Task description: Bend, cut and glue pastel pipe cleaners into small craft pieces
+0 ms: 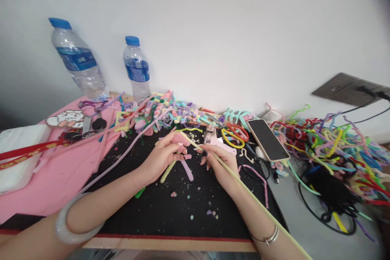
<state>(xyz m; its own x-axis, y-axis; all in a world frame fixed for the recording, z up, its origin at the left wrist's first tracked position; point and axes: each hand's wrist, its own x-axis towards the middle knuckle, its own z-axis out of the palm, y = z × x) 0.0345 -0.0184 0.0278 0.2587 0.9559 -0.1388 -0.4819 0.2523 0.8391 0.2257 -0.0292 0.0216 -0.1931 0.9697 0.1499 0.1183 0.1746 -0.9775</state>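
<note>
Near the middle of the black mat, my left hand (pixel 164 153) is closed in a pinch around a small pink fuzzy pipe-cleaner piece (pixel 182 139). A long pale yellow pipe cleaner (pixel 268 213) runs from that piece past my right hand (pixel 222 163) and along the right forearm. The right fingers pinch this strand close to the pink piece. Below the left hand, a short yellow-green stub (pixel 167 172) and a lilac stub (pixel 187 170) stick out; whether they join the pink piece is hidden by the fingers.
A pink glue gun (pixel 224 144) lies behind the right hand, beside yellow-handled scissors (pixel 233 139). A phone (pixel 269 139) rests to the right, before a tangled pipe-cleaner heap (pixel 335 142). Two water bottles (pixel 137 71) stand by the wall. Pink sheets (pixel 70 174) cover the left side.
</note>
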